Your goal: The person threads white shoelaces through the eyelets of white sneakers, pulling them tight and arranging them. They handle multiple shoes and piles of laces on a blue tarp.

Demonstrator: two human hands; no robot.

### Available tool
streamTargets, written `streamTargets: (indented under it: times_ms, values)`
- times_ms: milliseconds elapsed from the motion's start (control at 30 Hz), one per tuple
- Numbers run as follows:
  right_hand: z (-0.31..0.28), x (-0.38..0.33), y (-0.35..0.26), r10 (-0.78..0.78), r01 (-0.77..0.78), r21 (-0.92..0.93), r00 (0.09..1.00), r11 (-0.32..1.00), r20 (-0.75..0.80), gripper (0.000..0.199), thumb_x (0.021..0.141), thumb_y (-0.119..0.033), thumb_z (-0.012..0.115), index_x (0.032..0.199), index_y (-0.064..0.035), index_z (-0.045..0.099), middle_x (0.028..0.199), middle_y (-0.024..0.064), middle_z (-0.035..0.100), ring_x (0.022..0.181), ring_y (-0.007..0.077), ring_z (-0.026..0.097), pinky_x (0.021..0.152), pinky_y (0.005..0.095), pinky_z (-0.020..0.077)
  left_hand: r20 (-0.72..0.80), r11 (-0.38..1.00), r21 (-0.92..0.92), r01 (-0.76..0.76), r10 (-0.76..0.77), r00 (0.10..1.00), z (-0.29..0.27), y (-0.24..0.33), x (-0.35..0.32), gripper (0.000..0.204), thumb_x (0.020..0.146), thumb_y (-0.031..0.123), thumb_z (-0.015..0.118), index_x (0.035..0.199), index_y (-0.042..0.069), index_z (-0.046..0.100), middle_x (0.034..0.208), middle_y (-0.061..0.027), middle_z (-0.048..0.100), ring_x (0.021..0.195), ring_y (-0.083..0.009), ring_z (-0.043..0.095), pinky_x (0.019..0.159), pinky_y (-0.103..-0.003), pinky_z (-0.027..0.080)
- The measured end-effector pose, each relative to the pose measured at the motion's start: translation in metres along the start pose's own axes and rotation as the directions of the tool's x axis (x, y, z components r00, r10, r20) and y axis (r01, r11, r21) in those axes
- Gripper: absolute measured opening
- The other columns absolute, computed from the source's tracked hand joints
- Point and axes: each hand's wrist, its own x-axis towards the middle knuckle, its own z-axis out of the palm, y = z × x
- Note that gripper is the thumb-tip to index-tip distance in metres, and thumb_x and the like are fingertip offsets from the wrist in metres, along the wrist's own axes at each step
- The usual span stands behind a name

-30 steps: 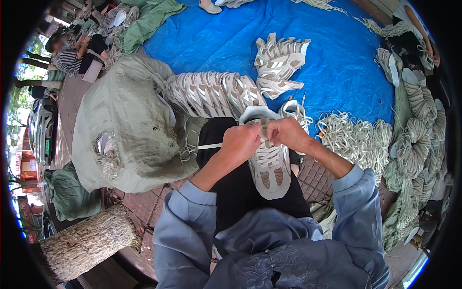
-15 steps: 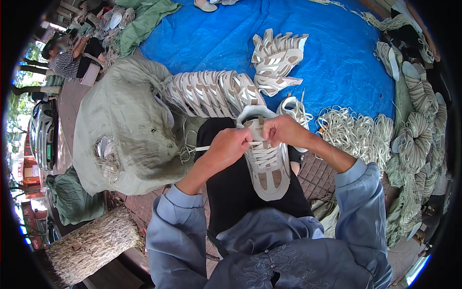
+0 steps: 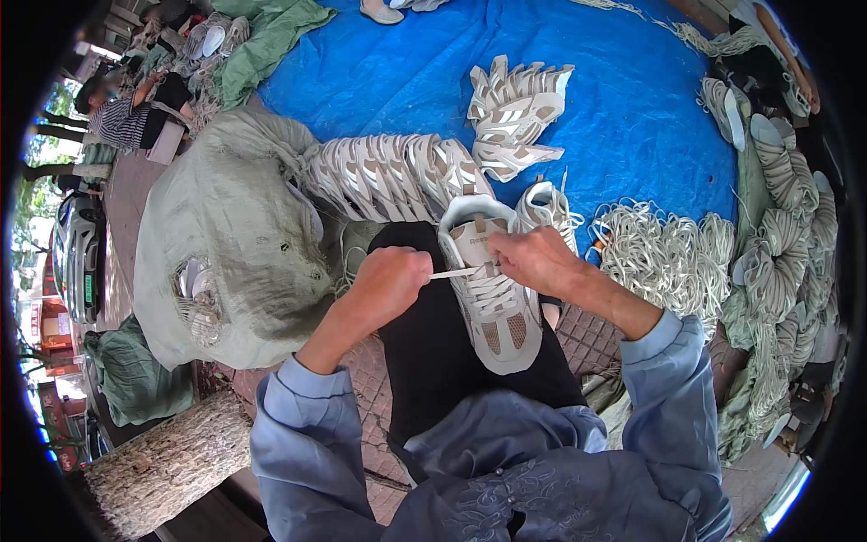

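A white and beige sneaker (image 3: 495, 303) lies on my lap, over my black trouser leg, toe toward me. My left hand (image 3: 386, 282) pinches the end of a white shoelace (image 3: 454, 272) and holds it taut to the left of the shoe. My right hand (image 3: 535, 260) grips the lace at the shoe's upper eyelets. A second white sneaker (image 3: 545, 206) sits just beyond my right hand.
A row of laced sneakers (image 3: 390, 172) and a small pile (image 3: 515, 113) lie on a blue tarp (image 3: 623, 99). A large grey-green sack (image 3: 233, 239) holds more shoes at left. Bundles of white laces (image 3: 664, 257) lie at right. A log (image 3: 167, 465) sits lower left. A person (image 3: 131, 113) crouches far left.
My left hand has drawn the lace out to the left, away from the shoe. My right hand has stayed at the eyelets.
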Motion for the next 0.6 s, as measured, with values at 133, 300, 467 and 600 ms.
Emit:
streamTargets:
  times_ms: [133,300,467,600]
  values:
    - [-0.008,-0.011,0.015,0.228,-0.237,0.633,0.969,0.737,0.097,0.013,0.068,0.003,0.056,0.079,-0.0039,0.057,0.067,0.0042,0.059,0.058,0.012,0.056,0.05,0.0276,0.0444,-0.1,0.997,0.068,0.047,-0.04,0.994,-0.005,-0.006,-0.004,0.006,0.076,0.011,0.053,0.074,0.005,0.055,0.07,-0.0119,0.054,0.066,-0.0314,0.055,0.059,-0.039,0.043]
    - [-0.027,-0.005,0.025,0.214,-0.182,0.343,0.975,0.921,-0.059,0.036,0.061,0.006,0.061,0.094,-0.0062,0.057,0.079,0.0007,0.061,0.069,0.0129,0.058,0.06,0.0261,0.0462,-0.162,0.965,0.239,0.111,-0.073,0.984,-0.021,-0.007,-0.028,0.006,0.075,0.009,0.055,0.073,0.005,0.052,0.07,-0.0117,0.052,0.066,-0.0312,0.055,0.055,-0.04,0.044]
    - [0.001,-0.005,0.054,0.194,-0.205,-0.165,0.978,0.965,-0.081,0.041,0.061,0.0,0.059,0.101,-0.0088,0.055,0.085,0.0084,0.059,0.076,0.03,0.059,0.067,0.0387,0.0477,-0.298,0.909,0.404,0.098,0.03,0.954,-0.021,-0.021,-0.038,0.004,0.067,0.003,0.054,0.069,0.004,0.051,0.065,-0.009,0.049,0.061,-0.0261,0.056,0.05,-0.035,0.046]
    - [0.002,-0.003,0.048,0.128,-0.158,-0.291,0.985,0.944,-0.117,0.022,0.063,-0.004,0.057,0.086,-0.0066,0.059,0.079,0.0091,0.059,0.073,0.0271,0.06,0.063,0.0367,0.0487,-0.402,0.849,0.518,0.106,0.132,0.906,-0.014,-0.019,-0.044,0.011,0.061,0.001,0.055,0.07,0.005,0.052,0.065,-0.0064,0.045,0.062,-0.0227,0.055,0.047,-0.032,0.045]
